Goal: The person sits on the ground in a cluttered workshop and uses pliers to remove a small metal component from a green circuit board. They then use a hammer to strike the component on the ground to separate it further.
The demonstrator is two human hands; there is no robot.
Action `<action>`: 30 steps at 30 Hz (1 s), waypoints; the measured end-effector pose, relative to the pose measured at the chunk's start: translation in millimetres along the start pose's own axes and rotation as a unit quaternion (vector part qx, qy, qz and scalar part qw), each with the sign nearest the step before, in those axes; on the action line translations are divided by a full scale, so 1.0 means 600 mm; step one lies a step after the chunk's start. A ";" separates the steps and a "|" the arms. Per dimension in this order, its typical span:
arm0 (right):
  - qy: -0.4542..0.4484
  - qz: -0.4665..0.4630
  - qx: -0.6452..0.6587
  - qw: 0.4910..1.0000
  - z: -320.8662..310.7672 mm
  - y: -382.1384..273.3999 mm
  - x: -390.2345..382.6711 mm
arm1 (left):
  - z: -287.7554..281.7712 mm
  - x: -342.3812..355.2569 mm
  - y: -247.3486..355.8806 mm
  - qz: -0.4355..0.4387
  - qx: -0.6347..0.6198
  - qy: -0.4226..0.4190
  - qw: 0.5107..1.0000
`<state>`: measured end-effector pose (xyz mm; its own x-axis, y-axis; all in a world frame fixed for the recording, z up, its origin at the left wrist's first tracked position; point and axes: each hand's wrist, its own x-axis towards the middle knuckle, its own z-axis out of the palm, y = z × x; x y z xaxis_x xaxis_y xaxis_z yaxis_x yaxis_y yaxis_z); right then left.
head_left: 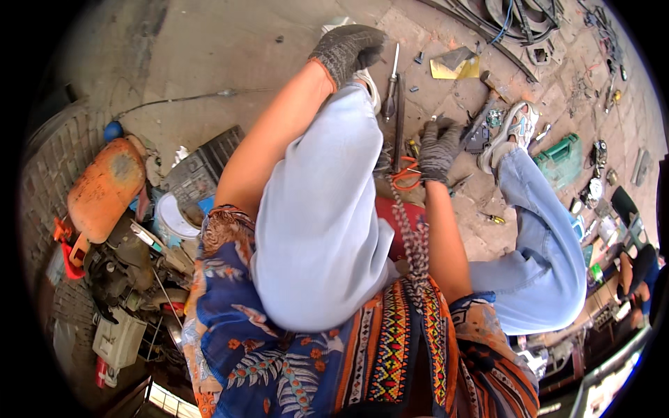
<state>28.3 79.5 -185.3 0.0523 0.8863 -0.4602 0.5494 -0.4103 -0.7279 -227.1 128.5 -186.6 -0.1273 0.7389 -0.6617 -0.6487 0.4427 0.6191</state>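
Observation:
My left hand (347,50) wears a grey knit glove and rests over my raised left knee, fingers curled down, holding nothing that shows. My right hand (437,148), gloved the same, reaches down to the paved ground between my legs among small tools, next to orange-handled scissors (406,174). Whether its fingers grip anything is hidden. A screwdriver (390,90) and a long dark rod (399,122) lie just left of it. My light blue trousers fill the middle of the view.
An orange fuel tank and engine parts (104,188) crowd the left. A white tin (171,217) stands beside a dark crate (202,167). A green case (561,159), a yellow metal sheet (456,67), and scattered tools and scrap lie to the right and at the back.

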 end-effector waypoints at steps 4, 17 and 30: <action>-0.022 -0.098 0.205 0.974 -0.047 -0.185 -0.026 | 0.103 -0.164 0.152 0.081 0.110 -0.056 0.989; -0.045 -0.353 0.273 0.894 -0.281 -0.368 -0.303 | 0.296 -0.578 0.160 0.421 0.379 -0.069 0.821; -0.088 -0.315 0.305 0.894 -0.380 -0.300 -0.407 | 0.349 -0.683 0.023 0.477 0.301 -0.025 0.825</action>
<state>106.8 -14.1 173.7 -0.2679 0.9577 0.1053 -0.1366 0.0704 -0.9881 -26.7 -61.8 181.6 -0.3229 0.9106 0.2580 0.2218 -0.1921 0.9560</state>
